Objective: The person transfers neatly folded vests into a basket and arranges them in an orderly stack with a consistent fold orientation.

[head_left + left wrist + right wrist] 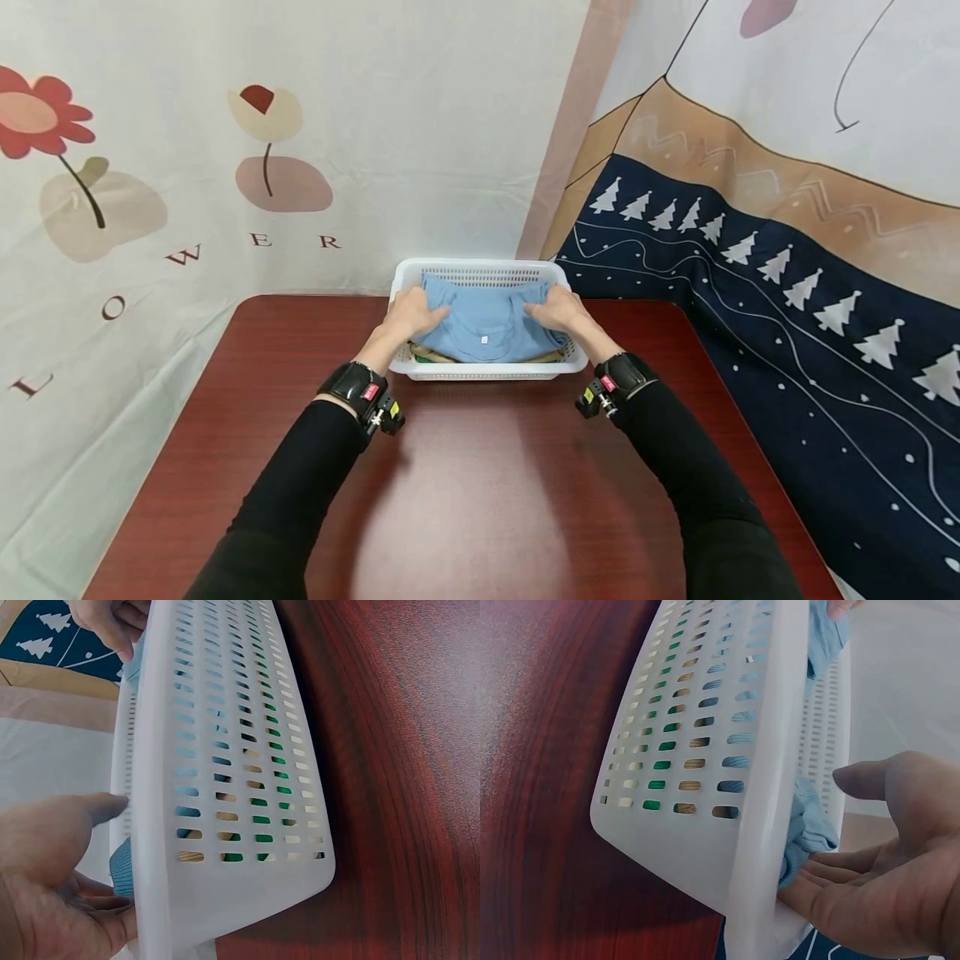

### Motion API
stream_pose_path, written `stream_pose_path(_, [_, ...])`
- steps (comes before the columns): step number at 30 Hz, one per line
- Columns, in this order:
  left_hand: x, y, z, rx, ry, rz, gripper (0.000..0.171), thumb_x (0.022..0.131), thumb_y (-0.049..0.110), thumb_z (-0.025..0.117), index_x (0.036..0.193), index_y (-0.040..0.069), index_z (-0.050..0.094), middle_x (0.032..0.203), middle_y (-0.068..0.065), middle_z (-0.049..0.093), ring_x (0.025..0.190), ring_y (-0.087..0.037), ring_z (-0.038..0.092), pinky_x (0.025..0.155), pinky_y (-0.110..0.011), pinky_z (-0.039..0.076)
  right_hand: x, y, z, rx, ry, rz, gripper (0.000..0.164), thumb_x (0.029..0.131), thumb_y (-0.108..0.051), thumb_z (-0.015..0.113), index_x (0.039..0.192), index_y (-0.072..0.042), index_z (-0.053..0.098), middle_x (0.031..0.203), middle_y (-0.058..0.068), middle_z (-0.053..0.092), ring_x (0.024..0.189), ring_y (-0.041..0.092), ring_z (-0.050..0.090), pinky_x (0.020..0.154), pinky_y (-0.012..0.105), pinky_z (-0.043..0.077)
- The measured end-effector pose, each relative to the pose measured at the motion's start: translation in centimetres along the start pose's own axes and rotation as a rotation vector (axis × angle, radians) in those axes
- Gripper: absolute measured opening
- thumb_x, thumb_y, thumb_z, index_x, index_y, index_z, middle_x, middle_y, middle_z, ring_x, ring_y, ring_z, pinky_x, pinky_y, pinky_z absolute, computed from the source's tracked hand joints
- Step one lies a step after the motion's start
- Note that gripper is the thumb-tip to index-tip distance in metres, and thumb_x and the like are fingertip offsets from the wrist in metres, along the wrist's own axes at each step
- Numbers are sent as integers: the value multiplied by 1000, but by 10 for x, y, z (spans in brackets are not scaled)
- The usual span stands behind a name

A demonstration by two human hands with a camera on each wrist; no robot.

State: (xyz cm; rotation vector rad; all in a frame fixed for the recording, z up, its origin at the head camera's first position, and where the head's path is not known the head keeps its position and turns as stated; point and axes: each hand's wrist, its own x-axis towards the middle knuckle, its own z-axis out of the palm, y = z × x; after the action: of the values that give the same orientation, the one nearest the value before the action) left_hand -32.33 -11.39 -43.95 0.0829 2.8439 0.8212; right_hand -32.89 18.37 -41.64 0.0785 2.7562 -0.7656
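Note:
A folded light blue T-shirt (480, 321) with a small white tag lies on top in a white plastic basket (491, 374). Under it show tan cloth (694, 763) and green cloth (662, 766) through the basket's slots. At the shirt's left side is my left hand (410, 313), thumb stretched inward and apart from the fingers. My right hand (562, 310) is at the opposite side; in the right wrist view its fingers lie against the shirt's edge inside the rim, with the thumb raised off the fabric. The left fingertips are partly hidden behind the rim.
The basket stands at the far edge of a reddish-brown wooden table (480, 492). Behind it hangs a pale curtain (420, 125) with flower prints. On the right is a navy cloth (750, 350) with white trees. Both wrists carry black camera straps.

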Motion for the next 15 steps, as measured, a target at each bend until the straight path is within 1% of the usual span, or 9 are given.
stream_pose_path(1, [-3,2,-2,-3,-4,-2,47,110,46,66,101,0,64,110,-22,69,101,-36,69,92,-51,62,0,0,-2,8,-13,8,72,112,-46,63,154,11,52,154,30,62,128,36,63,114,53,56])
stream_pose_path(5, [-12,8,-6,-22,4,-1,49,112,50,61,87,9,54,91,-12,57,87,-29,60,78,-41,55,0,0,-6,23,-31,15,75,112,-51,62,155,10,53,154,29,61,132,38,61,116,55,54])
stream_pose_path(7, [-15,9,-7,-30,2,-5,50,113,52,59,85,11,52,87,-8,51,82,-25,56,71,-36,49,-1,1,-6,28,-31,10,76,112,-51,61,156,10,52,157,29,59,136,39,61,118,55,54])
stream_pose_path(9, [-15,9,-7,-41,-3,-8,53,113,56,57,88,9,54,85,-7,48,76,-22,51,66,-34,44,-2,2,-6,38,-32,6,80,112,-53,61,160,10,49,163,30,55,142,41,59,121,57,52])
stream_pose_path(10, [-14,9,-7,-43,-6,-10,56,113,58,56,93,6,58,87,-8,50,76,-22,51,66,-33,44,-3,2,-7,40,-38,2,82,112,-54,61,162,10,47,166,30,53,145,41,58,122,57,52])
stream_pose_path(12, [-14,7,-9,-67,-13,-8,64,113,60,54,116,-3,66,95,-13,57,77,-24,53,68,-36,47,-4,3,-7,56,-59,-1,86,112,-56,60,165,9,42,170,30,49,148,42,55,124,58,50])
stream_pose_path(13, [-14,7,-10,-82,-13,-6,71,113,61,53,132,-7,64,107,-19,64,85,-27,62,75,-39,54,-6,3,-8,64,-73,-4,88,112,-57,60,167,8,40,171,29,47,149,41,54,125,58,49])
stream_pose_path(14, [-15,5,-10,-100,-8,-3,78,112,61,53,148,-9,58,123,-24,68,99,-33,69,86,-43,59,-7,3,-9,72,-85,-8,90,112,-59,60,168,8,38,173,29,45,150,41,53,125,58,49])
stream_pose_path(15, [-15,4,-11,-116,-1,3,86,112,61,52,160,-10,49,140,-29,66,116,-39,72,98,-48,61,-9,4,-10,82,-98,-15,90,112,-60,60,169,7,37,173,28,44,150,41,52,126,59,48])
